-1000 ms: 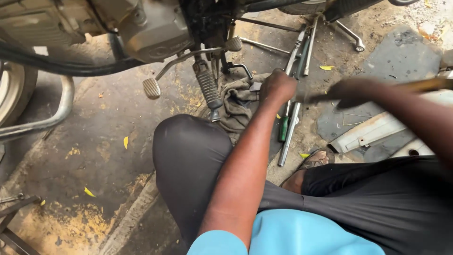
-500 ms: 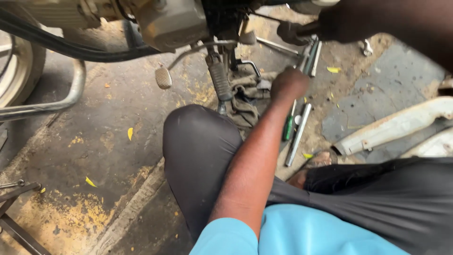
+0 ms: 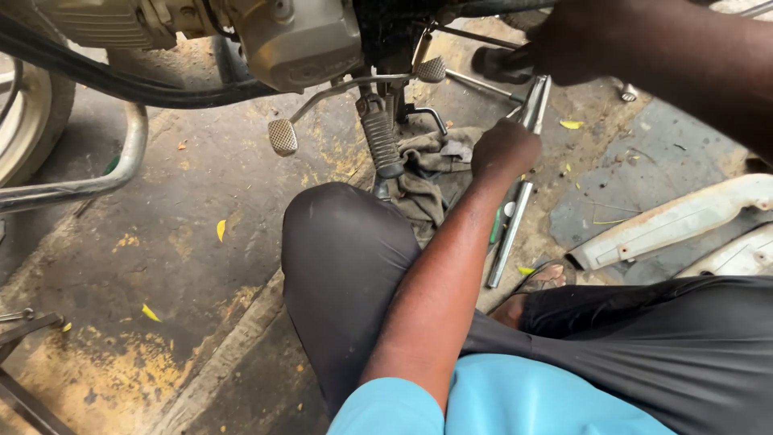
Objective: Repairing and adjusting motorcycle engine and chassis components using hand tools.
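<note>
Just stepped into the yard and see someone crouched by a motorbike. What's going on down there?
A person sits on the stained concrete floor beside a motorcycle's silver engine. Their left hand is closed down on the grimy grey rag by the ribbed black footpeg, close to long silver metal rods lying on the ground. Their right hand reaches up under the bike frame; what it grips is too dark to tell. Dirty white body panels lie to the right.

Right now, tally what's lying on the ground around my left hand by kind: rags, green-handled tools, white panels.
Rag: 1
Green-handled tool: 1
White panels: 2
Total: 4
</note>
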